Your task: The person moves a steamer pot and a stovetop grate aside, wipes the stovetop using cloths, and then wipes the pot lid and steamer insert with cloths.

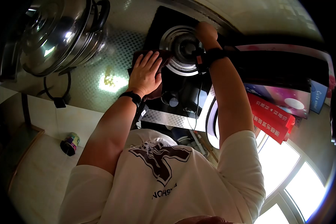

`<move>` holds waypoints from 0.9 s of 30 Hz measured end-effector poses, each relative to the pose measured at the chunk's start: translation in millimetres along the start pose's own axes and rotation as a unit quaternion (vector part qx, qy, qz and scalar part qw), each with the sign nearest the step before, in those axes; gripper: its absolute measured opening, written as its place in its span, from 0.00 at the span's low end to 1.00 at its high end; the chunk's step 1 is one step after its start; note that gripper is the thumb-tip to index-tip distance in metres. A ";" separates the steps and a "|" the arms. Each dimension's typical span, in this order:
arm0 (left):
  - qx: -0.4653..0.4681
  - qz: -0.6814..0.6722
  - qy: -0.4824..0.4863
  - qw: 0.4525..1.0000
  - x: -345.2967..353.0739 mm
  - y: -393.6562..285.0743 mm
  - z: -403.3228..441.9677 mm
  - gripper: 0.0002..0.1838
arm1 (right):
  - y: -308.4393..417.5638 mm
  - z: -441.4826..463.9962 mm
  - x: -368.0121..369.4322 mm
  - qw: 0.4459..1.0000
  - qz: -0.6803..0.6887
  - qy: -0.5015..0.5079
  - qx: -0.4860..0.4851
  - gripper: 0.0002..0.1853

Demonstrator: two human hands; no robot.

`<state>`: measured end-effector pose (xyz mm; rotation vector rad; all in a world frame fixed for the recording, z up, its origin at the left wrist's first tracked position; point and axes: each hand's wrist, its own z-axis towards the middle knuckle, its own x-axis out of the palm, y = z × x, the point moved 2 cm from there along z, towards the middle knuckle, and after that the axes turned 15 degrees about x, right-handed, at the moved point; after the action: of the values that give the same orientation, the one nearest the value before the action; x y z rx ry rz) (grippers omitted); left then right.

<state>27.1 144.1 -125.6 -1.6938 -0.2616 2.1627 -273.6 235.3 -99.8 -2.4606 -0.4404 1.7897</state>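
Observation:
My left hand lies flat with its fingers apart on a dark red cloth, at the left edge of a black gas stove. A round metal burner stands between my two hands. Beyond its upper right side, my right hand is closed, near the back edge of the stove; what it holds, if anything, is hidden. A dark cable hangs from a black device on my right wrist. Below the burner is a stove knob.
A large steel steamer pot with a lid stands at the left on the patterned counter. At the right are a red box, a purple box and a blue box. A colourful cup is at the lower left.

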 end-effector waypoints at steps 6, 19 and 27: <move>0.006 0.015 -0.003 1.000 0.4 -1.8 1.2 0.30 | 32.9 -47.9 -17.9 0.997 -0.004 -0.055 -0.052 0.15; 0.016 0.032 -0.006 0.999 4.1 -1.1 -0.7 0.29 | 56.5 -65.1 12.8 0.954 0.145 -0.252 -0.073 0.08; 0.007 0.030 0.007 1.000 1.0 -1.0 -0.1 0.28 | 90.9 -116.6 16.2 0.972 0.014 -0.170 -0.159 0.12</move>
<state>27.2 145.4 -126.1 -1.7286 -0.1938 2.1898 -142.2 165.8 -97.3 -2.3496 -0.7751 2.3262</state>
